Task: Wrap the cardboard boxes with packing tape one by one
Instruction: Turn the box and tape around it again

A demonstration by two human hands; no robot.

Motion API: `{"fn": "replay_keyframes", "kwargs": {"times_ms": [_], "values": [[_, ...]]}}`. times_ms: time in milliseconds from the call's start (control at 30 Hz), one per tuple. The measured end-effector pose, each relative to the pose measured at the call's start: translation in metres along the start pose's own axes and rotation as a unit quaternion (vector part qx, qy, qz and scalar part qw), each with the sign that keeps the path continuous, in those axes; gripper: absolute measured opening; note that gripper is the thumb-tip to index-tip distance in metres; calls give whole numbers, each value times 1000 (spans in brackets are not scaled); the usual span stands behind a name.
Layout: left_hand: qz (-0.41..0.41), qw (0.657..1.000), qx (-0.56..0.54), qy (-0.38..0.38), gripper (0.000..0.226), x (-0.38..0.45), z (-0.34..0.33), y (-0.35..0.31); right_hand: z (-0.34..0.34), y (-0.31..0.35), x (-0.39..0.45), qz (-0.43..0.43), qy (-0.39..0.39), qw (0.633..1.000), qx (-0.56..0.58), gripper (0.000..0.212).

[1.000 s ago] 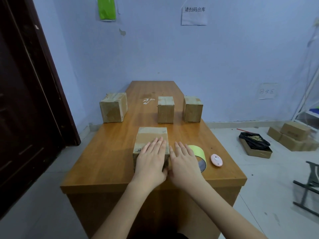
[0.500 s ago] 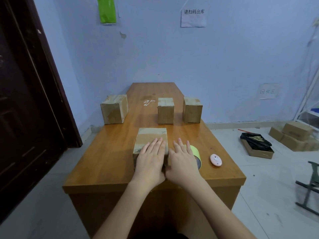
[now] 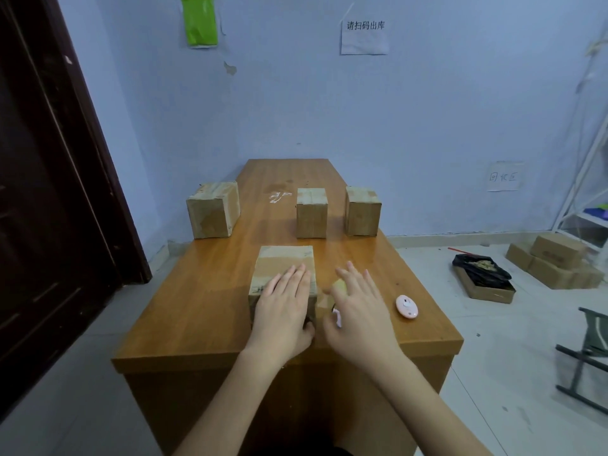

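Observation:
A taped cardboard box point(image 3: 286, 258) stands near the front of the wooden table point(image 3: 197, 307). My left hand point(image 3: 283, 307) lies flat on the near half of its top, fingers straight. To the right of the box, my right hand point(image 3: 358, 311) lies spread over the yellow-green tape roll point(image 3: 340, 286). Only a sliver of the roll shows between thumb and forefinger. Farther back stand three more boxes: one at the left edge point(image 3: 213, 213), one in the middle point(image 3: 311, 217) and one at the right point(image 3: 363, 212).
A small pink oval object point(image 3: 407, 306) lies on the table right of my right hand. A dark door point(image 3: 49, 192) is at the left. On the floor at the right are stacked cartons point(image 3: 556, 264), an open box holding a black bag point(image 3: 483, 274), and a folding chair frame point(image 3: 585, 357).
My right hand has slid right, away from the box's side, and now covers the tape roll. My left hand stays flat on the box.

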State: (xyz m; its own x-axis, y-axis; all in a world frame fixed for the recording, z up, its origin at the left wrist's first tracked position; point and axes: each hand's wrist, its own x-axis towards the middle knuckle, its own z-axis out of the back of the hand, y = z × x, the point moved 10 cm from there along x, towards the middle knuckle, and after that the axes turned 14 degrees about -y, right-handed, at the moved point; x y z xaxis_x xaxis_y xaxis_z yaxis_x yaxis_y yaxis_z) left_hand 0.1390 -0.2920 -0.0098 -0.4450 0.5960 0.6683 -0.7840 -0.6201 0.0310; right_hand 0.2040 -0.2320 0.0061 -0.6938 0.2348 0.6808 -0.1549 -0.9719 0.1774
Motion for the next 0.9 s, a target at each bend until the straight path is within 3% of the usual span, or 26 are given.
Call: {"fn": "replay_keyframes", "kwargs": {"times_ms": [100,233,333,433,600,900], "values": [[-6,1000,9,4,85,0,-1,0,22,-59,6,-139,-54,988,27,30],[-9,1000,10,-2,83,0,-1,-1,14,-137,-2,-264,2,960,-89,14],[-8,1000,7,-4,81,1,-1,-2,0,-175,-17,-315,47,937,-144,24],[-9,1000,8,-4,82,1,-1,-1,-16,-189,-27,-332,81,929,-144,34],[-9,1000,6,-3,81,0,0,-2,-22,-186,-28,-330,48,937,-102,30],[-4,1000,0,-4,80,1,1,-2,-9,-173,-16,-319,-62,937,130,13]]}}
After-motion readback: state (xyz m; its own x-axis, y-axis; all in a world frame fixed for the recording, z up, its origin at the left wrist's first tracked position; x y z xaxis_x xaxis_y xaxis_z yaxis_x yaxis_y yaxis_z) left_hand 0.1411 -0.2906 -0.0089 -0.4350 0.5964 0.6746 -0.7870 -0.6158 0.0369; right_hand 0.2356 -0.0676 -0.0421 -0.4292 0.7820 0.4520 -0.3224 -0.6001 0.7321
